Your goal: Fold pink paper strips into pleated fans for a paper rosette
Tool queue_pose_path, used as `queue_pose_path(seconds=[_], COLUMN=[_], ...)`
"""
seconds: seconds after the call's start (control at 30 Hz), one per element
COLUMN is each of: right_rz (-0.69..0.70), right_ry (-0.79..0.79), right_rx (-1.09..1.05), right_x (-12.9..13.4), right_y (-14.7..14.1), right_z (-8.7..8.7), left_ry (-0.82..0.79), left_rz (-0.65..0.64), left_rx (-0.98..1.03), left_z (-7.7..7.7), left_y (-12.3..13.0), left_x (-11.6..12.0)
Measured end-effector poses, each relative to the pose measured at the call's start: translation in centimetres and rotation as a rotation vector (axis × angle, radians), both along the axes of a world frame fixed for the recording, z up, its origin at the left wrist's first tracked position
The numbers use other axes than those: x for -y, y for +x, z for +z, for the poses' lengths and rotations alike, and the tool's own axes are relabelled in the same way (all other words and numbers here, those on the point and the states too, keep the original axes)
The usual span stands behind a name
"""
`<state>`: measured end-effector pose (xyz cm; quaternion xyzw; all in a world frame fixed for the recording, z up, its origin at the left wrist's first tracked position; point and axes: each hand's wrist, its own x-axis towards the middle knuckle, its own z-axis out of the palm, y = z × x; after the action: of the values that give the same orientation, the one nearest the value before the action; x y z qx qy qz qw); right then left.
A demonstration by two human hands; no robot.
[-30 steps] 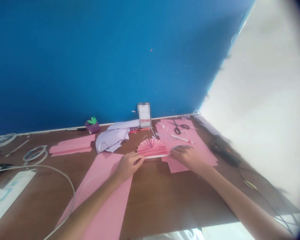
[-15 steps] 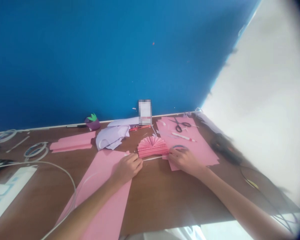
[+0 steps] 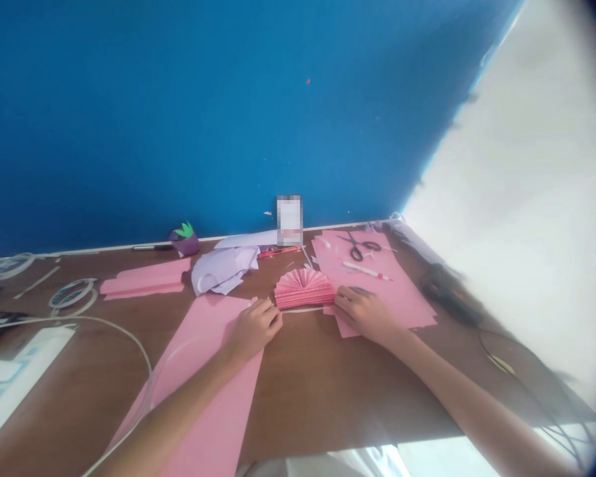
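While both hands sit low over the brown surface (image 3: 302,404), the pleated pink fan (image 3: 304,289) lies between them, its rounded side toward the wall (image 3: 228,119). Left hand (image 3: 256,326) is just beside the fan's left end, fingers curled together; can't tell if they pinch anything. Right hand (image 3: 365,311) is at the fan's right end, fingers bent; can't tell whether they grip it. White strip (image 3: 302,310) runs along the fan's near edge. Right of the fan: stacked pink sheets (image 3: 407,298) carrying black-handled scissors (image 3: 361,249) and a white-and-red marker (image 3: 367,271). Left of the fan: crumpled lilac paper (image 3: 226,268), then folded pink paper (image 3: 149,279). Long pink sheet (image 3: 203,371) lies nearer me on the fan's left, partly under the left forearm. Behind the fan, a red tool (image 3: 279,252), type unclear.
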<state>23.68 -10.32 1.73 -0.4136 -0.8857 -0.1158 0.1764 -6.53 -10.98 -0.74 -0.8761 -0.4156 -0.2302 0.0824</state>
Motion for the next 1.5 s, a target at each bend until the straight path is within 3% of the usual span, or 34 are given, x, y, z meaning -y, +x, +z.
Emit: queue_pose_path(seconds=[0.1,0.6,0.73,0.93,1.17,1.5], right_rz=[-0.007,0.022,0.062,0.2,0.243,0.251], right_ry=[-0.007,0.077,0.006,-0.144,-0.136,-0.217], right_rx=[-0.001,-0.013,-0.034,0.071,0.069,-0.029], right_x=[0.0,0.0,-1.0,-2.3,-3.7,-4.1], right_y=[0.0,-1.7,-2.2,-5.5,-8.7,-9.4], right_z=[-0.1,0.0,0.9,2.7,1.3,0.5], left_ry=[0.012,-0.037,-0.034,-0.093,-0.253,-0.39], left_rz=[-0.042,-0.015,-0.034,-0.001,0.079,0.196], left_rx=[-0.039,0.022,0.022,0.101,0.143,0.304], left_z=[-0.2,1.2,1.0,0.8,1.1,1.2], left_y=[-0.1,-0.3,-0.3,-0.4,-0.4,-0.6], left_x=[-0.1,0.1,0.0,-0.2,-0.1,-0.5])
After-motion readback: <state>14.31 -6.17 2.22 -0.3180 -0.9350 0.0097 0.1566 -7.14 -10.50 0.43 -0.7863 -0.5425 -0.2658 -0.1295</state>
